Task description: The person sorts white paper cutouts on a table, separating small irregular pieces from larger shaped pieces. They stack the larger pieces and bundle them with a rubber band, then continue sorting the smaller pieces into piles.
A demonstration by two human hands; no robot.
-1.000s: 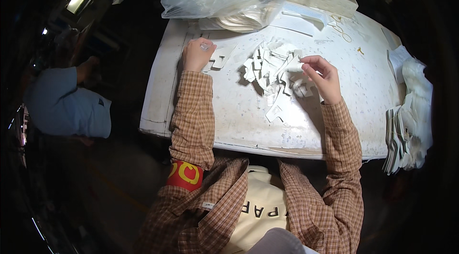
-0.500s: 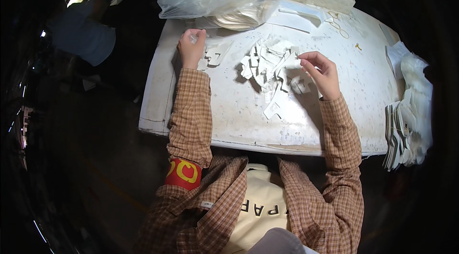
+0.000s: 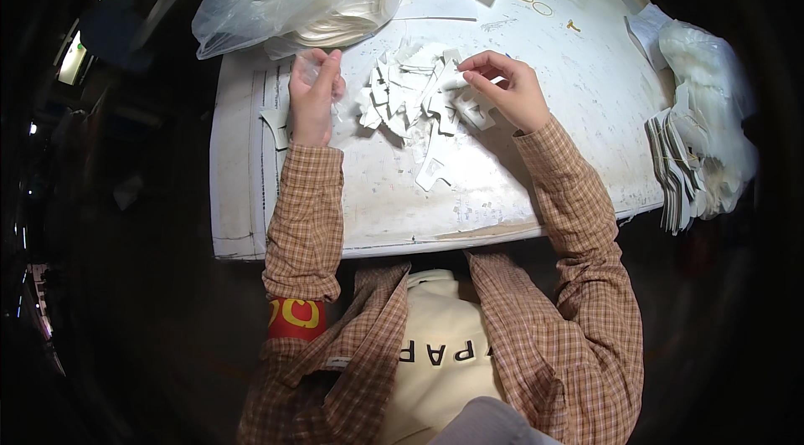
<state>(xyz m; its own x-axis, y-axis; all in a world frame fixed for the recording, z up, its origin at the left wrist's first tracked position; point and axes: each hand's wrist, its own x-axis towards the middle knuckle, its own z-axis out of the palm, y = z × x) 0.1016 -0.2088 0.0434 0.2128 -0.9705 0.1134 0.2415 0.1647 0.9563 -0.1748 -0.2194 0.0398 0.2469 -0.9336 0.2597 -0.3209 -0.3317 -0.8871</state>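
A heap of small white cut-out pieces [image 3: 406, 97], flat with notched edges, lies in the middle of the white table. At its right side my right hand [image 3: 509, 92] pinches the edge of one white piece [image 3: 450, 60] between thumb and fingertips. My left hand [image 3: 312, 102] is raised to the left of the heap, its fingers curled inward. Something translucent shows between those fingers, too unclear to name. Beside the left wrist, a few more white pieces [image 3: 275, 127] lie on the table, partly hidden by the hand.
A clear plastic bag [image 3: 243, 5] with stacked pale sheets sits at the far left. Behind the heap are a flat white sheet [image 3: 435, 8] and yellowish rubber bands [image 3: 536, 3]. Bundled white pieces [image 3: 674, 164] and plastic wrapping [image 3: 703, 68] line the right edge.
The view has shifted, so the table appears further left. Against the table, my left hand has moved right, past the small pieces beside it. My right hand stays at the heap's right side.
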